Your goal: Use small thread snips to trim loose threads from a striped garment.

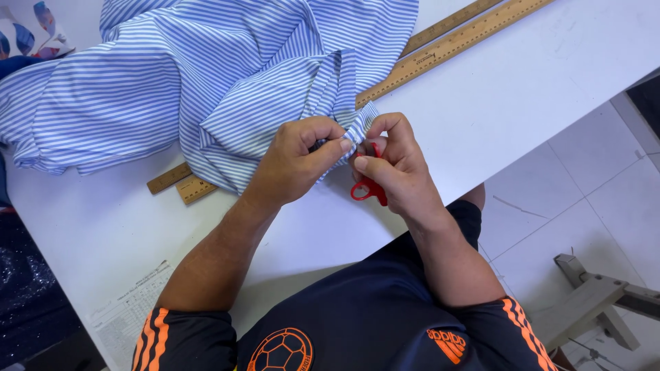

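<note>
My left hand (297,159) pinches the blue-and-white striped cotton fabric (206,75) at the white table's (495,103) edge, my right hand (393,168) grips small red-handled snips (368,187); a slip could nick the cloth.

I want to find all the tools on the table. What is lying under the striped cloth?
Two wooden rulers run under the striped cloth; their ends show at upper right and lower left. Their middle parts are covered. Whether anything else lies beneath cannot be seen.

Left hand (295,161) and right hand (392,168) pinch a fold of blue-striped fabric (206,75) near the surface (522,89) front edge; right hand grips red scissors (368,189). Two wooden rulers (447,45) lie under the fabric.
</note>
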